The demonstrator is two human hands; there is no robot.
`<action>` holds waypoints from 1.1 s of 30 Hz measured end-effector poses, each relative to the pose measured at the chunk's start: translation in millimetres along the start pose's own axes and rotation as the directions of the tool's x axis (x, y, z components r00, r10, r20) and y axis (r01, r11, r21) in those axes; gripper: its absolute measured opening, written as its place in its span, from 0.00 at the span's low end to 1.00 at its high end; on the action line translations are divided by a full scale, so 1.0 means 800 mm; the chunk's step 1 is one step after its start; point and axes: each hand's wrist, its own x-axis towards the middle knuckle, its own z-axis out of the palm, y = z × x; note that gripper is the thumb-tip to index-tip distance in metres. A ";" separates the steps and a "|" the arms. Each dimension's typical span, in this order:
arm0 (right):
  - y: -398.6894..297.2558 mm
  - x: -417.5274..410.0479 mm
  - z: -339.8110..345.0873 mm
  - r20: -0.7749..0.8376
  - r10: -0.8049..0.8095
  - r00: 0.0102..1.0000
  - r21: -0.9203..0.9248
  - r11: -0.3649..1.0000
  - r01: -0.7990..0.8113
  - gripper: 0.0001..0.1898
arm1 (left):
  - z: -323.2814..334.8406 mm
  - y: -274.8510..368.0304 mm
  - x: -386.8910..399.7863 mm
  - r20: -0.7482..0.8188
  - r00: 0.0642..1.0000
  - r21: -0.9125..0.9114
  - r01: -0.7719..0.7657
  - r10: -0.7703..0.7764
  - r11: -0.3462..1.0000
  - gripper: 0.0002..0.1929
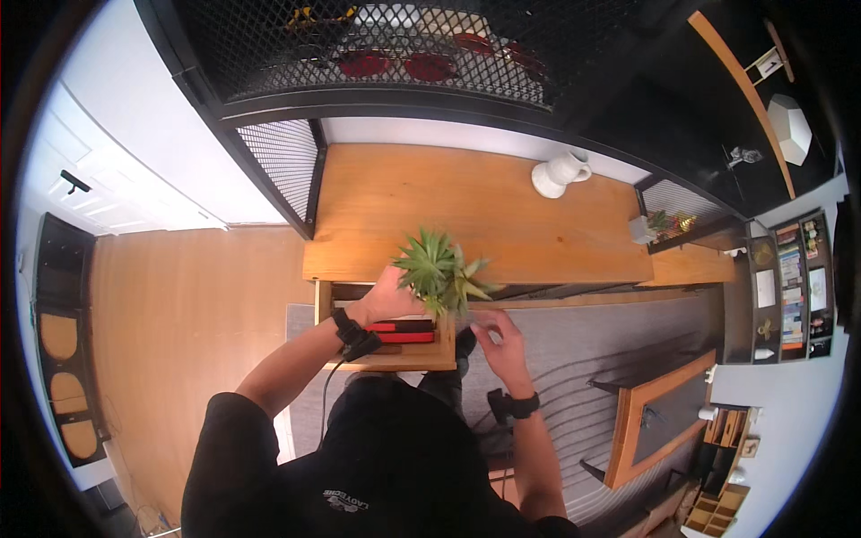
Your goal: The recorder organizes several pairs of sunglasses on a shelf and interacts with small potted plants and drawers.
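Note:
A green succulent-like plant (434,272) is held up in front of the wooden shelf board, over the open drawer. My left hand (395,296) is closed around its lower part, with the fingers partly hidden behind the leaves. Just right of the plant's base is my right hand (496,334), its thumb and fingers bent toward each other; whether anything thin is between them cannot be told. Below my left hand, the wooden drawer (444,360) holds red and black flat items (403,337).
A white ceramic pitcher (553,176) stands toward the back of the wooden board (430,195). A small potted plant (646,227) is at its right end. Black metal mesh shelving (377,101) overhangs the back. A wood-framed table (629,430) stands on the grey rug at right.

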 end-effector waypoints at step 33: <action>-0.130 0.031 -0.032 -0.422 -0.137 0.896 0.322 0.902 0.289 0.18 | 0.027 0.018 -0.001 -0.061 0.967 0.460 -0.192 0.247 0.867 0.38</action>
